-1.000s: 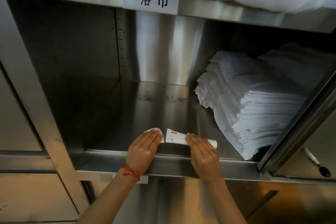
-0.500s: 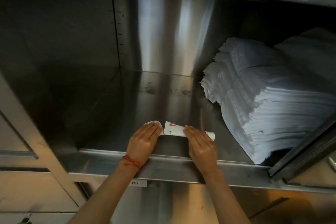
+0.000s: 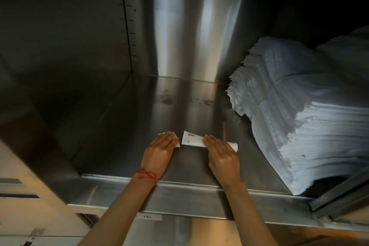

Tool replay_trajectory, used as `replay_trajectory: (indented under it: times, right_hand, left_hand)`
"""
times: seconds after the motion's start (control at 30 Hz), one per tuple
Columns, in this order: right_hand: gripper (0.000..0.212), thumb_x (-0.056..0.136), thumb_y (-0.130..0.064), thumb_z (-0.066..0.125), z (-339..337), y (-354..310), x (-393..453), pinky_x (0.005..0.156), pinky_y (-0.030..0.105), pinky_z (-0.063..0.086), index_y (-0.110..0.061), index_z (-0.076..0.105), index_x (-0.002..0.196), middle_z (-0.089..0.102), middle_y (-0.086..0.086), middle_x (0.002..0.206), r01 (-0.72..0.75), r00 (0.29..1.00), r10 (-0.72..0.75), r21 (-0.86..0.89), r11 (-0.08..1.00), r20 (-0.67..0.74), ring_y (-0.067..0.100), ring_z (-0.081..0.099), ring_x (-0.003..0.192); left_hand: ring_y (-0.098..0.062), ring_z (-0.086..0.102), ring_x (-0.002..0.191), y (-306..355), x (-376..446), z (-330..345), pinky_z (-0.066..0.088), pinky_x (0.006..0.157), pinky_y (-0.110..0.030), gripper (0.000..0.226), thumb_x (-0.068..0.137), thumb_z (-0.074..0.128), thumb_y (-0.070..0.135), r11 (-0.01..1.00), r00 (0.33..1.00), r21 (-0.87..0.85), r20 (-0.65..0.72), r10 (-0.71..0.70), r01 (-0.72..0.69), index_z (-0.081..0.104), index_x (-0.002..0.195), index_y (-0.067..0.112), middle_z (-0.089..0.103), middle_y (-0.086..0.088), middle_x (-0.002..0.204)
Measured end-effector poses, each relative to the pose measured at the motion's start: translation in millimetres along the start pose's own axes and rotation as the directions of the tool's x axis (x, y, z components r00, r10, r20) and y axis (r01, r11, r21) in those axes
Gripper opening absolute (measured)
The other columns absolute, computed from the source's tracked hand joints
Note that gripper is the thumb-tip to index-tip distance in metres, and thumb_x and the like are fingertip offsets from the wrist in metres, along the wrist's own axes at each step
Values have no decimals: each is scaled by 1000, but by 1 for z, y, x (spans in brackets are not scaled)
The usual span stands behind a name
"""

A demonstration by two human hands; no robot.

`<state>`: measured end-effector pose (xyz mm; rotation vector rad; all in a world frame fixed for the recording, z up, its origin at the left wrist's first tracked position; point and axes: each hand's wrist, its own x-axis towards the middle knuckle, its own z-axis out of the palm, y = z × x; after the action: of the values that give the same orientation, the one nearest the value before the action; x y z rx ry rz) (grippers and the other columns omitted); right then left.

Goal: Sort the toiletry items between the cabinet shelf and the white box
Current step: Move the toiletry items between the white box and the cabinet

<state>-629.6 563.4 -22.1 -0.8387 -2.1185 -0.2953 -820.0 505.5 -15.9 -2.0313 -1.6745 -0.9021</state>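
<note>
A small white tube [image 3: 192, 139] with a red label lies on its side on the steel cabinet shelf [image 3: 139, 126], cap end to the right. My right hand [image 3: 222, 157] lies flat over its right half, fingers together. A small white packet [image 3: 173, 136] sits just left of the tube, mostly hidden under the fingers of my left hand [image 3: 158, 153], which rests flat on it. A red string bracelet circles the left wrist. The white box is not in view.
A tall stack of folded white cloths [image 3: 303, 118] fills the right side of the shelf. A thin stick [image 3: 224, 131] lies on the shelf beside the stack. The shelf's raised front lip [image 3: 179, 197] runs under my wrists. A sliding door edge [image 3: 339, 195] sits at the lower right.
Both hands with the tube and packet have slid a little deeper onto the shelf. The view has moved closer and lower, so the labelled upper shelf edge has left the frame.
</note>
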Motion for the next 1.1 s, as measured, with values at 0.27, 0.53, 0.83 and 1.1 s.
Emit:
replay_trajectory:
  times: [0.27, 0.53, 0.83, 1.1]
  right_hand:
    - [54, 38, 19, 77, 5, 1, 2, 70, 37, 59, -1, 75, 88, 74, 12, 93, -42, 997, 43, -22, 999, 71, 24, 72, 80]
    - [56, 36, 18, 79, 7, 2, 3, 68, 37, 59, -3, 76, 88, 74, 11, 91, -83, 989, 87, -45, 996, 121, 23, 73, 79]
    - [55, 37, 17, 80, 9, 2, 2, 69, 38, 58, -4, 76, 89, 74, 11, 91, -124, 974, 132, -55, 991, 184, 22, 73, 78]
    - [40, 56, 3, 86, 9, 0, 3, 74, 38, 57, -3, 75, 93, 73, 12, 95, -145, 968, 154, -57, 988, 198, 22, 72, 82]
  left_hand:
    - [-28, 72, 74, -1, 6, 2, 58, 59, -41, 47, 34, 93, -3, 1000, 992, -10, 127, 0, 1, 76, 77, 2, 74, -15, 85]
    - [-24, 72, 77, -6, 6, 7, 58, 64, -37, 52, 31, 94, 2, 1000, 968, 2, 252, -12, 12, 77, 80, 5, 74, -11, 87]
    - [-28, 44, 131, -10, 6, 17, 24, 112, -30, 50, 86, 61, 0, 993, 916, -36, 391, -90, 112, 49, 134, 4, 43, -15, 142]
    - [-18, 30, 139, -11, 5, 17, 13, 115, -23, 45, 100, 40, 26, 987, 903, -50, 411, -121, 155, 37, 143, 11, 31, -7, 151]
